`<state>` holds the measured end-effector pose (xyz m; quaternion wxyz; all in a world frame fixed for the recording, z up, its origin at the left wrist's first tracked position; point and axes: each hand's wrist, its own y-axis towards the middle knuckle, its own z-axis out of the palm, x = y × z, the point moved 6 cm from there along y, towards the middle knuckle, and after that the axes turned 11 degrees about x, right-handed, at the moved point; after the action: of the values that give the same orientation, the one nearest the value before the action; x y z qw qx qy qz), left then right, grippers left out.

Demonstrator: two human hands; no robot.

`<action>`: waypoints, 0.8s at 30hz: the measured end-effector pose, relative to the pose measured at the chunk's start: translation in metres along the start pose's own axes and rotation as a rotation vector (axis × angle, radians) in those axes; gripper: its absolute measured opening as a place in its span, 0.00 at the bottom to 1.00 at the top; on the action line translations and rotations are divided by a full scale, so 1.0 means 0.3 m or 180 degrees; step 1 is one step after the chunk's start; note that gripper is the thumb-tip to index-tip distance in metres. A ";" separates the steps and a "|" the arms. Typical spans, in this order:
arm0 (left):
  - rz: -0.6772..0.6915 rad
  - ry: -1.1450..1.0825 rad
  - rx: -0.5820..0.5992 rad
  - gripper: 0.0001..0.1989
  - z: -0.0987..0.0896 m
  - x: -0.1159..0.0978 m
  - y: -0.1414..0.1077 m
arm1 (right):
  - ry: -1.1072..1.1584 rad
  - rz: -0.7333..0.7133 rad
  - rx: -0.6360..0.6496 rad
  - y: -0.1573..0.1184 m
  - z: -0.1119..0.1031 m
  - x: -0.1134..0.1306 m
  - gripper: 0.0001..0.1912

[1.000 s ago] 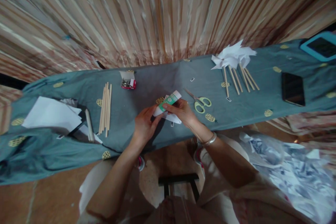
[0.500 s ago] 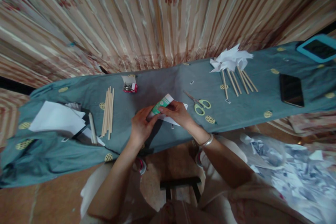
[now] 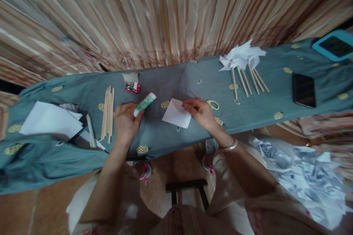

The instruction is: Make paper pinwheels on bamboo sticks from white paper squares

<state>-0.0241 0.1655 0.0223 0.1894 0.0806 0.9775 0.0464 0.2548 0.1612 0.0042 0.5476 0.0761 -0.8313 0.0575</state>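
Note:
A green and white glue stick (image 3: 145,104) is held in my left hand (image 3: 127,121), over the cloth left of centre. My right hand (image 3: 200,111) pinches at the upper right edge of a folded white paper square (image 3: 177,113); whether it grips the paper or only touches it is hard to tell. Scissors with light green handles (image 3: 213,104) lie partly hidden behind my right hand. Beyond my left hand stands a small open red box (image 3: 132,86) with metal pieces in it. Several wooden sticks (image 3: 108,114) lie to the left of that hand.
Several white paper pinwheels (image 3: 242,57) on sticks lie at the back right. A black phone (image 3: 303,90) and a blue-framed device (image 3: 335,45) are farther right. White sheets (image 3: 52,119) and a thick pale rod (image 3: 91,131) lie left. Paper scraps (image 3: 311,180) fill the lower right.
My hands have moved apart. The glue stick has gone left in my left hand, and my right hand has left it for the paper square, which now shows more fully.

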 end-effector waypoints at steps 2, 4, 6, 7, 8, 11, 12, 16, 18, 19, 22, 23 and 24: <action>0.0277 -0.0004 -0.0114 0.21 0.005 -0.052 -0.014 | -0.0293 -0.0014 -0.0008 -0.013 -0.012 0.002 0.12; 0.0773 -0.0070 -0.0067 0.22 0.030 -0.134 -0.039 | -0.0585 -0.0130 0.0004 -0.026 -0.016 0.008 0.12; 0.1393 -0.0116 0.0170 0.19 0.073 -0.230 -0.074 | -0.0887 -0.0375 0.0056 -0.039 -0.011 0.020 0.15; 0.1605 -0.0101 0.0311 0.16 0.096 -0.270 -0.091 | -0.1019 -0.0517 0.0101 -0.046 -0.004 0.026 0.18; 0.1764 -0.0101 0.0378 0.14 0.113 -0.302 -0.105 | -0.1131 -0.0646 0.0152 -0.052 0.003 0.030 0.19; 0.2009 -0.0132 0.0426 0.12 0.144 -0.356 -0.126 | -0.1336 -0.0851 0.0259 -0.068 0.021 0.032 0.20; 0.2040 -0.0138 0.0426 0.11 0.149 -0.363 -0.126 | -0.1377 -0.0878 0.0270 -0.072 0.025 0.031 0.20; 0.2095 -0.0175 0.0419 0.09 0.157 -0.369 -0.116 | -0.1459 -0.0935 0.0280 -0.079 0.028 0.031 0.18; 0.2094 -0.0158 0.0369 0.09 0.156 -0.370 -0.114 | -0.1452 -0.0943 0.0312 -0.078 0.027 0.031 0.18; 0.2096 -0.0133 0.0333 0.09 0.155 -0.372 -0.115 | -0.1441 -0.0942 0.0331 -0.078 0.026 0.031 0.18; 0.2110 -0.0083 0.0229 0.09 0.151 -0.377 -0.117 | -0.1385 -0.0909 0.0407 -0.076 0.023 0.029 0.19; 0.2115 -0.0091 0.0201 0.09 0.149 -0.379 -0.117 | -0.1353 -0.0886 0.0445 -0.077 0.022 0.028 0.20; 0.2113 -0.0106 0.0193 0.10 0.148 -0.379 -0.117 | -0.1309 -0.0857 0.0487 -0.077 0.020 0.028 0.21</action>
<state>0.0918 0.1140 0.0183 0.1774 0.4010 0.8956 0.0751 0.2504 0.1367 0.0098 0.3625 0.2374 -0.9007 0.0302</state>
